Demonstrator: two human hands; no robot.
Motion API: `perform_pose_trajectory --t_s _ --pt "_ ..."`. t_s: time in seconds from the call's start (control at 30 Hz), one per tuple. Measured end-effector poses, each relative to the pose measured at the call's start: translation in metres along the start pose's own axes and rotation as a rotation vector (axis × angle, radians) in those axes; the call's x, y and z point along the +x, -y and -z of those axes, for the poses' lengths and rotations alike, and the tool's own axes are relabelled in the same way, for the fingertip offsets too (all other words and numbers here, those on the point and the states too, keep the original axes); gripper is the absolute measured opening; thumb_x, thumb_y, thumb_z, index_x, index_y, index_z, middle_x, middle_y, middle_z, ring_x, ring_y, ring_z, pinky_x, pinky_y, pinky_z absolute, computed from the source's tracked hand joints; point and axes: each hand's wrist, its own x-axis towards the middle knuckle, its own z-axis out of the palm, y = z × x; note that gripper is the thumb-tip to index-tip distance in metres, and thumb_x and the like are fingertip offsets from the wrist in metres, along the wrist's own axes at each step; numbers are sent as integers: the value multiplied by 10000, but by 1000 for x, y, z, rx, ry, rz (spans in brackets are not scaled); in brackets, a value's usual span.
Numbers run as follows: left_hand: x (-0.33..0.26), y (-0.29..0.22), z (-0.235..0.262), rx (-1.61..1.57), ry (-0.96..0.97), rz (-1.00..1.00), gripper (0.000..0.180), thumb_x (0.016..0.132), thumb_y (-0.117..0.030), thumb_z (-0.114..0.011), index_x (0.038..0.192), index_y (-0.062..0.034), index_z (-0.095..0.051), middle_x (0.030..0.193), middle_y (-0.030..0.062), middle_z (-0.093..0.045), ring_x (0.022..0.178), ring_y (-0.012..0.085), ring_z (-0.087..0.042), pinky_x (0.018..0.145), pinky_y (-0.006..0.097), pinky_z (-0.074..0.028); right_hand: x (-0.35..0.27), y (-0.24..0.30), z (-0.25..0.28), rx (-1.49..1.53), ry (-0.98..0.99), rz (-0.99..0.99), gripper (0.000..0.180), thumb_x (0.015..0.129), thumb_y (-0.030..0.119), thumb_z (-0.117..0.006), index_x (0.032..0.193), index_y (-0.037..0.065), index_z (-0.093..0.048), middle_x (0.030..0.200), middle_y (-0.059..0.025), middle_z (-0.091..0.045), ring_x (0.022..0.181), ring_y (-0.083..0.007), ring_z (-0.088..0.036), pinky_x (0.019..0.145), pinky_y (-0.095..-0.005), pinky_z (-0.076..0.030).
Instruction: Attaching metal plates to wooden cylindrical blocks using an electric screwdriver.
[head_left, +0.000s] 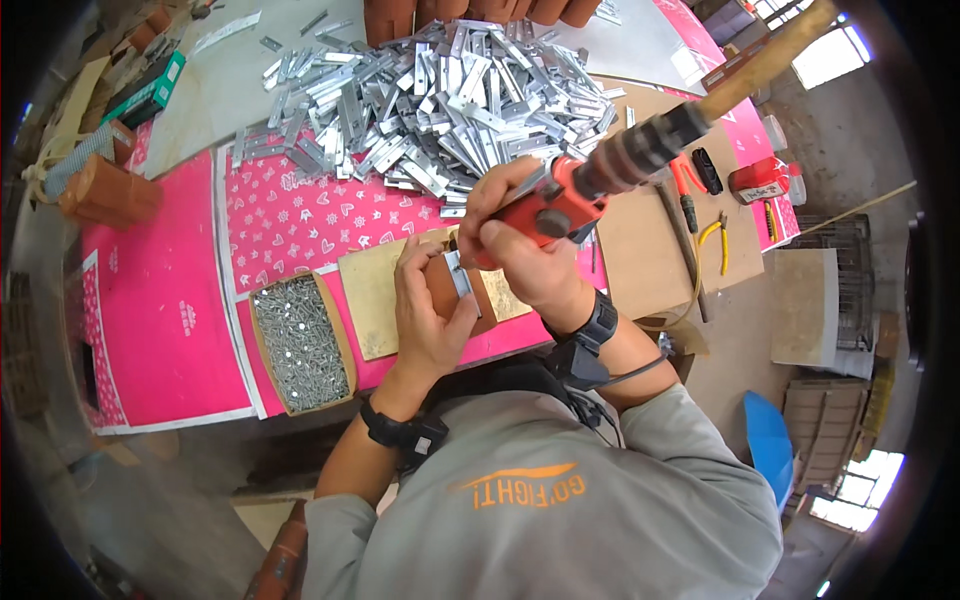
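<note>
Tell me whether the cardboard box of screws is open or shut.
Open: no lid covers the cardboard box, and the screws inside show plainly from above.

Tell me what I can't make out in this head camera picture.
In the head view:
Underside of the brown block in the left hand: hidden by the block itself.
Part of the red power tool: covered by the right hand.
Whether the tool's tip touches the metal strip: too small.
Reddish-brown pieces at the back: cut off by the top edge.
Fasteners: too small to count.
</note>
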Motion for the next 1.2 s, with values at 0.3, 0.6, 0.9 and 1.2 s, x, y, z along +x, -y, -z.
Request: perform_pose_trajectory --t_s 0.3,0.6,0.9,1.2 --pt "1 -9 10 59 128 68 764 806 -239 -703 1410 35 -323 1393 268 -395 1324 428 -365 1117 508 -297 -6 44 7 -302 -48 58 260 725 -29 -644 983 -8 -630 887 -57 -672 832 -115 -638 772 -294 -537" --pt "34 -83 28 696 498 -109 1036 611 -248 -857 1466 -2 -326 1357 224 -416 1263 429 -396 1082 515 -329 -42 19 41 -402 -102 3 206 758 -26 -622 961 11 -632 886 -47 -656 846 -118 -619 789 -295 -509" --pt "33 -64 38 362 437 118 1054 582 -123 -904 1443 -39 -303 1350 229 -428 1281 402 -447 1100 460 -381 -39 -13 60 -277 30 -1 288 742 -30 -643 1027 5 -622 923 -41 -660 878 -119 -626 822 -293 -509" --pt "-4 -58 30 359 286 288 1205 569 -134 -953 1502 -64 -193 1555 209 -285 1448 329 -312 1197 419 -278 -22 -33 72 -260 136 -72 269 754 -29 -659 1018 6 -625 922 -25 -660 873 -95 -617 809 -266 -503"
